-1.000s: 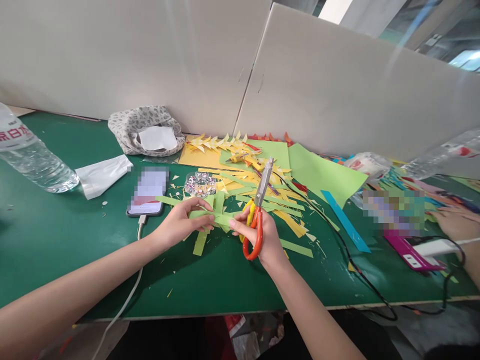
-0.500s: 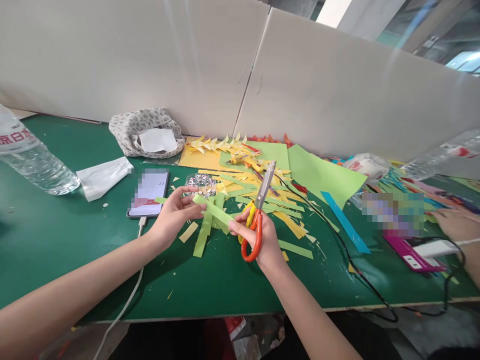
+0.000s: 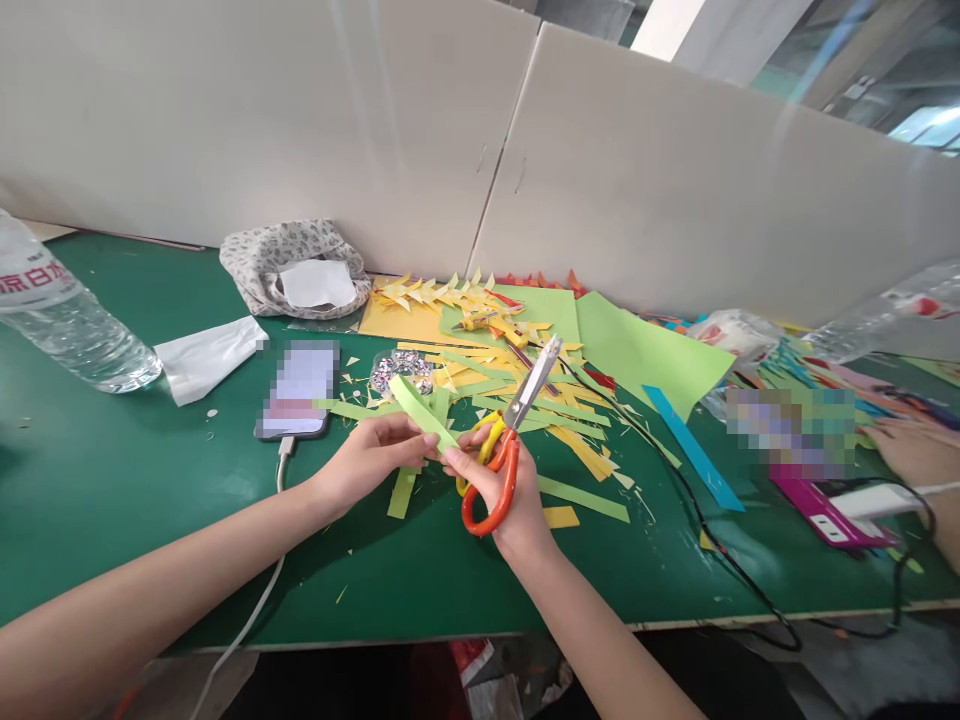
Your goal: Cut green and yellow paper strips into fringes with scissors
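A light green paper strip (image 3: 421, 412) is raised above the table between my two hands. My left hand (image 3: 382, 452) pinches it with thumb and fingers near its lower part. My right hand (image 3: 501, 490) holds the strip's near end under the thumb and also carries scissors (image 3: 508, 420) with one red and one yellow handle. The scissor blades point up and away and look closed. Beneath and behind the hands lie loose yellow and green paper strips (image 3: 577, 450). A clear case of shiny gems (image 3: 401, 368) is just beyond the strip.
A phone (image 3: 298, 390) with a white cable lies left, near a water bottle (image 3: 82, 320) and a cloth pouch (image 3: 292, 265). A yellow glue gun (image 3: 510, 328) rests behind; its black cord runs right. Another person's hand (image 3: 915, 450) is at far right, by a magenta power strip (image 3: 825, 510).
My hands have come closer together. The left slid right along the green strip, whose far end now sticks up. The right hand shifted slightly left and down, tilting the scissors rightward.
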A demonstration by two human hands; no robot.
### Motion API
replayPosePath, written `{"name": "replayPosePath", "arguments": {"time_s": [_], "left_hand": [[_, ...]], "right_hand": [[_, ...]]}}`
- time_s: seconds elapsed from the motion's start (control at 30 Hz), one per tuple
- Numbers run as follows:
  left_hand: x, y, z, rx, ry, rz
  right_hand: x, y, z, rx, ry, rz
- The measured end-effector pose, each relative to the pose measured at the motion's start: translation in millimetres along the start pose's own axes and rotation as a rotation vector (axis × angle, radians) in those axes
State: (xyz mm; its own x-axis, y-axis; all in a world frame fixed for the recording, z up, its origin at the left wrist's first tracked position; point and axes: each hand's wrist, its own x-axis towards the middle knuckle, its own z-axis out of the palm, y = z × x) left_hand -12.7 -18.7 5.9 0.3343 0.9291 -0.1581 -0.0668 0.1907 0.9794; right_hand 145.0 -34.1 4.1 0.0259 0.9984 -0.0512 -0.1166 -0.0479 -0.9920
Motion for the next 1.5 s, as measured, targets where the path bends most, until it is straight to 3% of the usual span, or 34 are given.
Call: {"name": "replayPosePath", "arguments": {"time_s": [0.3,0.63,0.87,1.13,1.5], "left_hand": [[1.6,2.2,-3.9,-0.014,0.001,-0.073],[0.3,3.8,0.5,-0.074,-0.016,-0.032],[1.1,6.2,-3.4,-0.077,0.069,0.002],[2.2,0.6,-2.4,-0.047,-0.027,-0.030],[0.7,2.5,-3.3,-0.025,0.044,-0.084]], "right_hand": [[-0.5,-9.2,-4.5,-0.089,-0.002,0.016],[0.9,-4.5,-2.6,-0.177,-0.076,0.011],[1.3,-8.0,-2.9,-0.170,-0.038,0.043],[2.3,-4.3,-8.6,-0.176,-0.137,0.014],[1.2,-5.7,-8.7,-0.241,-0.121,0.018]]}}
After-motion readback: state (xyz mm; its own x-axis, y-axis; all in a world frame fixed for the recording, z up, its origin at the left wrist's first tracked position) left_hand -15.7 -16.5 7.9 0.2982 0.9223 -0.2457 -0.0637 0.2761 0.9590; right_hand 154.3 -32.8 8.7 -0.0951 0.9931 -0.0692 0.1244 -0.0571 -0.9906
